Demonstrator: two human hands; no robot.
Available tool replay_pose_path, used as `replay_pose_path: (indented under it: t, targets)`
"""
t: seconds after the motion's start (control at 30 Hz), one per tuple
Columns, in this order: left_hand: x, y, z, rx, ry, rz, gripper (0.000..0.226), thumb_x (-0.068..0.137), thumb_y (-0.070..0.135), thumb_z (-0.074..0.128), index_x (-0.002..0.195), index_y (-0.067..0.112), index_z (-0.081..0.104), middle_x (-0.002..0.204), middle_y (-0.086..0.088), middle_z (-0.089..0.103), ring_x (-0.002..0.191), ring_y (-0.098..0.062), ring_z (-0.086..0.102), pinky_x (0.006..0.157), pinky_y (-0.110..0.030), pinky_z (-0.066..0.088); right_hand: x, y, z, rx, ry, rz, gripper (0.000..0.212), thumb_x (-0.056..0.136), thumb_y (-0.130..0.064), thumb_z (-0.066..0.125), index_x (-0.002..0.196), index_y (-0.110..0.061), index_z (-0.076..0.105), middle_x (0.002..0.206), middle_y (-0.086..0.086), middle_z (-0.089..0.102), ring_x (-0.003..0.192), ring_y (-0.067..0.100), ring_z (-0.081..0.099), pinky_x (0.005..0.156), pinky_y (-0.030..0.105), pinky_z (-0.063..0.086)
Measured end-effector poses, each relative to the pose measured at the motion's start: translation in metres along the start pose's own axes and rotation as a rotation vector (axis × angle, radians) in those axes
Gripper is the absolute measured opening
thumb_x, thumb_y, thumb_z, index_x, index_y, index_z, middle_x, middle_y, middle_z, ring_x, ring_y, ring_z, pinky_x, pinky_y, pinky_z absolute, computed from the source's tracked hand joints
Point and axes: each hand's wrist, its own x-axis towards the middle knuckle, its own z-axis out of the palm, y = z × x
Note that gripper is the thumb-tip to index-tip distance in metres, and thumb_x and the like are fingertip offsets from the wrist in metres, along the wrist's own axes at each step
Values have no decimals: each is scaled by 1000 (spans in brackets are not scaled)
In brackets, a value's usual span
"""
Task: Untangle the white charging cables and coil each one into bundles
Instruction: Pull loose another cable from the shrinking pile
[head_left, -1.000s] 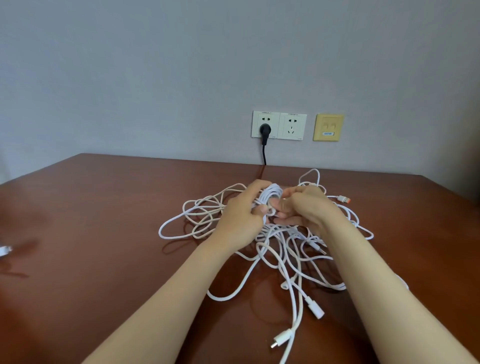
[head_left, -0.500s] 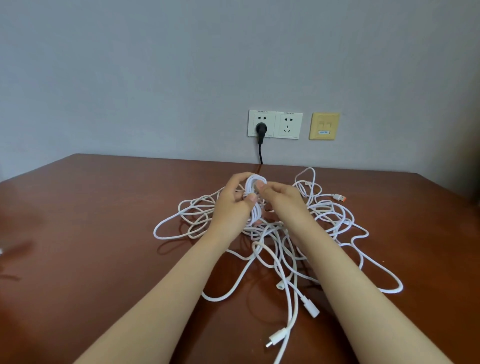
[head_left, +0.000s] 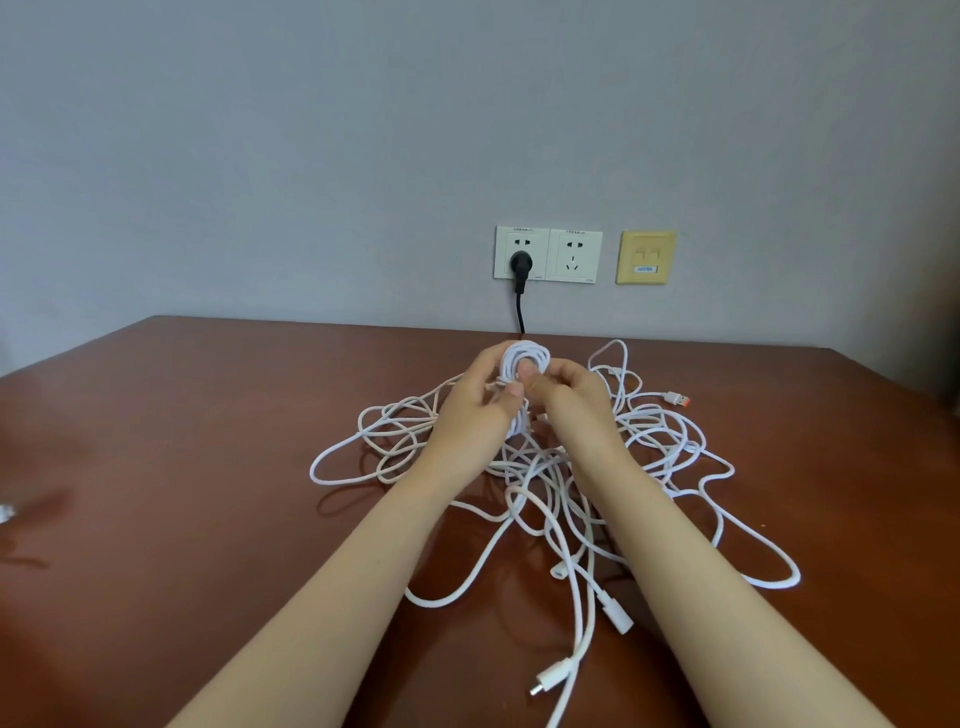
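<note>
1. A reddish-brown table (head_left: 156, 519) runs back to a pale grey wall (head_left: 311, 156).
2. Low on the wall, just above the table's far edge, is a white double socket (head_left: 574, 257). A black plug (head_left: 518, 262) sits in its left half, with the cord dropping behind the table. A yellow plate (head_left: 645, 257) is just right of the socket.
3. A small white thing (head_left: 5, 512) lies at the table's left edge, too cut off to identify.
4. The white cables (head_left: 660, 441) lie in a loose tangle mid-table, with loops spreading to both sides of the hands. An orange-tipped end (head_left: 678, 400) lies at the far right, and white connectors (head_left: 553, 678) lie nearest the camera.
5. A small coil (head_left: 524, 358) is held between both hands over the tangle's far side, with strands trailing down into the heap.
6. The left hand (head_left: 467, 415) curls its fingers round the coil's left side, thumb tip on the front.
7. The right hand (head_left: 571, 400) pinches the coil, thumb pressed on its front and fingers curled behind.
8. Both bare forearms reach in from the bottom and converge at the coil.
</note>
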Motion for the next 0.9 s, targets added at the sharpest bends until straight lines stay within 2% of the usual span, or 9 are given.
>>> replay_pose_path:
  t: [0.07, 0.13, 0.23, 0.3, 0.4, 0.53, 0.7, 0.77, 0.9]
  targets:
    - [2, 3, -4, 39, 38, 2, 26, 95, 16, 51, 118, 29, 55, 120, -6, 59, 100, -16, 61, 89, -30, 49, -1, -4, 1, 21, -25, -39, 24, 88, -34, 61, 95, -11, 62, 96, 15, 64, 90, 26, 63, 78, 32, 49]
    - [2, 6, -9, -24, 49, -21, 22, 94, 15, 53, 113, 26, 57, 109, -1, 63, 88, -9, 62, 78, -23, 51, -3, -8, 2, 105, -81, -47, 37, 80, -42, 62, 100, -11, 61, 101, 15, 66, 96, 28, 63, 89, 38, 50]
    - [0, 11, -12, -142, 58, -81, 22, 94, 5, 51, 112, 17, 57, 92, 6, 64, 76, -4, 62, 67, -17, 51, -5, -13, 4, 217, -176, -28, 42, 73, -50, 55, 98, -17, 58, 101, 11, 63, 94, 26, 62, 88, 42, 49]
    - [0, 14, -16, -293, 96, -128, 24, 95, -2, 45, 113, 11, 56, 92, 2, 64, 84, -14, 63, 72, -24, 54, -4, -13, 3, 232, -264, 4, 37, 82, -44, 53, 108, -19, 56, 106, 10, 62, 93, 25, 60, 85, 43, 50]
    - [2, 24, -31, -522, 140, -174, 33, 95, -11, 37, 118, 7, 51, 99, -5, 64, 88, -17, 64, 70, -22, 56, -3, -18, 4, 162, -401, 79, 32, 90, -27, 57, 120, -21, 51, 104, 4, 62, 91, 18, 61, 88, 43, 51]
    - [3, 37, -59, -536, 183, -174, 38, 90, -17, 41, 118, 7, 50, 92, -8, 64, 79, -18, 65, 66, -23, 57, -5, -36, 21, 19, -468, 40, 23, 89, -21, 61, 111, -16, 57, 74, 1, 64, 60, 10, 62, 56, 22, 51]
    - [0, 50, -95, -343, 241, -151, 44, 85, -17, 48, 116, 14, 50, 101, -9, 60, 86, -19, 62, 65, -23, 57, -6, -63, 55, -98, -412, -76, 22, 87, -16, 64, 108, -8, 63, 67, -1, 61, 43, -1, 53, 42, 11, 38]
    - [-2, 53, -114, -153, 249, -150, 47, 84, -14, 50, 117, 21, 49, 109, -4, 57, 94, -17, 59, 75, -28, 53, -9, -69, 70, -97, -367, -115, 23, 85, -11, 66, 107, -6, 61, 69, 1, 61, 41, -5, 53, 42, 10, 38]
    - [-12, 57, -158, 151, 208, -105, 41, 87, 0, 58, 121, 20, 48, 112, -1, 54, 87, -10, 56, 74, -25, 49, -10, -77, 101, -59, -333, -131, 25, 81, -7, 69, 99, -12, 52, 69, 4, 60, 41, 4, 52, 45, 13, 43]
